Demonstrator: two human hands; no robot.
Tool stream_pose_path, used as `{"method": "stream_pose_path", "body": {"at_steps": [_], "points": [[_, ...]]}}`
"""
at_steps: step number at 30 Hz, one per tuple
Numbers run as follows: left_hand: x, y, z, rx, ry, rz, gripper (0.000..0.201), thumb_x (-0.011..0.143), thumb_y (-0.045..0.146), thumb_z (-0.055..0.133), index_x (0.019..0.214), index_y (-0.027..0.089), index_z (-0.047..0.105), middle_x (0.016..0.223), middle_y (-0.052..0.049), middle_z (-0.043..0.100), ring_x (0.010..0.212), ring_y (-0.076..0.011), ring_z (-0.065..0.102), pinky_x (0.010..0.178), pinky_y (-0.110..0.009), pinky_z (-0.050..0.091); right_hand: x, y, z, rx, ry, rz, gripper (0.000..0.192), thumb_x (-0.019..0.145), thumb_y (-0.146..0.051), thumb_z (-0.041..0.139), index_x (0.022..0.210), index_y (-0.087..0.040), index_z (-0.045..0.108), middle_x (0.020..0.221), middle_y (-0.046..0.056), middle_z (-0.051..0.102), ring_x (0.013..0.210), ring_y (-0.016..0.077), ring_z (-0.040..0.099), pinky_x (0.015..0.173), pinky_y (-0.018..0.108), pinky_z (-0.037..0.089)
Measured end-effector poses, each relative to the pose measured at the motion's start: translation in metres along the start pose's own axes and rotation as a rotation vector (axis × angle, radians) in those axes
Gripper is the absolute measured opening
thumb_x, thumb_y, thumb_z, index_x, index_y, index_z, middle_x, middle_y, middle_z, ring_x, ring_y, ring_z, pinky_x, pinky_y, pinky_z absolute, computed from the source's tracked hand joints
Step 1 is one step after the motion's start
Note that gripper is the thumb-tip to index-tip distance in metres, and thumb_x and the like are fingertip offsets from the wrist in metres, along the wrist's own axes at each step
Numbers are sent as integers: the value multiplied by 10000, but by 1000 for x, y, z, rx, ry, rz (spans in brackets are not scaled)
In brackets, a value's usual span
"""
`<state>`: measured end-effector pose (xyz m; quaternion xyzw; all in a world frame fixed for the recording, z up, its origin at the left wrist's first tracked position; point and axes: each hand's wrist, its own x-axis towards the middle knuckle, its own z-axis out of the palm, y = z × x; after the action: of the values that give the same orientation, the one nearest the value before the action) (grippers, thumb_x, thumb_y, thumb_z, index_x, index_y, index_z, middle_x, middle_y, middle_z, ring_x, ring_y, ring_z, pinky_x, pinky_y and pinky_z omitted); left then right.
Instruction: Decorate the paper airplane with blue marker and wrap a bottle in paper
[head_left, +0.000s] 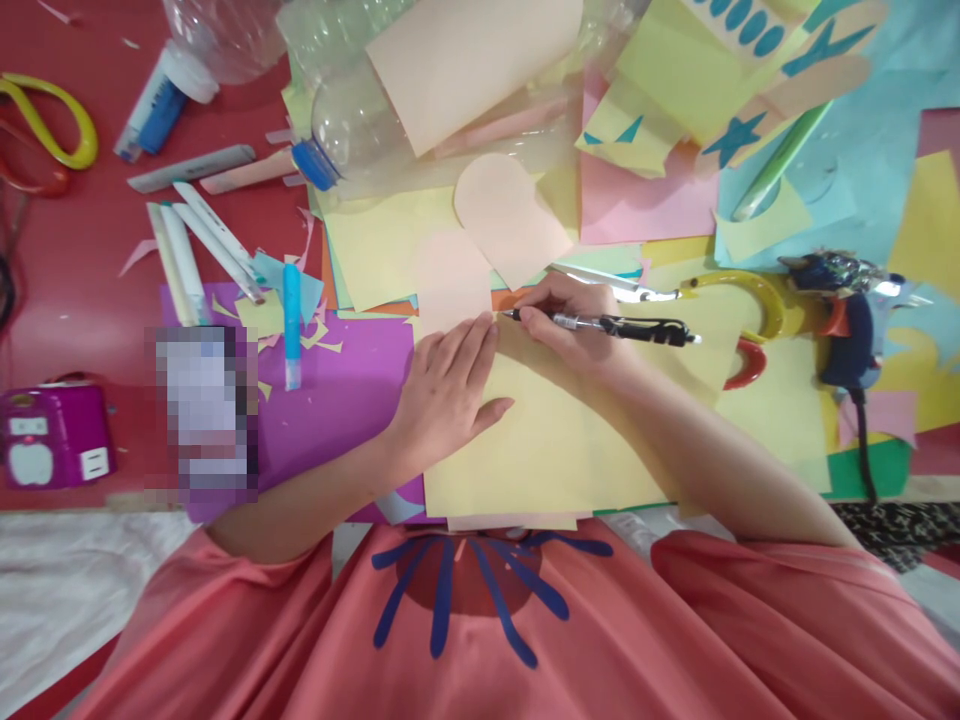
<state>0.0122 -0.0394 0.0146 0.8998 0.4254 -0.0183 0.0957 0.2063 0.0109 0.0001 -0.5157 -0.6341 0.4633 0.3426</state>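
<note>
My right hand grips a black pen, its tip at the edge of a pale peach paper piece with a rounded top. Flat on the lower part of that piece lies my left hand, fingers stretched out and thumb apart. Beneath both hands are yellow paper sheets. Another rounded peach cutout rests just above, partly over the yellow paper. Scissors with yellow and red handles lie right of the pen, their blades pointing left behind my right hand.
Clear plastic bottles lie at the back under peach paper. Left are several markers, a blue tube, a blurred phone and a purple sharpener-like box. A dark blue corded tool sits right. Decorated paper cutouts are upper right.
</note>
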Motion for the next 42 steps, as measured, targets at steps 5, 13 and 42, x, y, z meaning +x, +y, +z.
{"method": "stream_pose_path", "body": {"at_steps": [5,13,42], "points": [[0,0,-1,-37,-12,-10,668,987,432,430,1491,1,345,1512,-246,437,1387,-349,440,1097,-475,359,0,-2,2,-9,38,15,96,782,-251,583,696,-210,594,619,-5,629,549,123,540,542,285,425],[-1,0,0,-37,-18,-17,661,987,433,432,1488,10,357,1524,-236,425,1391,-348,435,1103,-475,358,0,7,2,-17,-14,22,111,806,-249,587,705,-210,611,654,-11,632,554,105,517,548,277,415],[0,-1,0,28,-1,3,656,991,451,411,1466,0,400,1511,-223,448,1357,-354,472,1074,-468,378,-1,7,3,17,173,-57,521,816,-338,638,1316,-283,500,1090,41,689,531,87,450,490,279,423]]}}
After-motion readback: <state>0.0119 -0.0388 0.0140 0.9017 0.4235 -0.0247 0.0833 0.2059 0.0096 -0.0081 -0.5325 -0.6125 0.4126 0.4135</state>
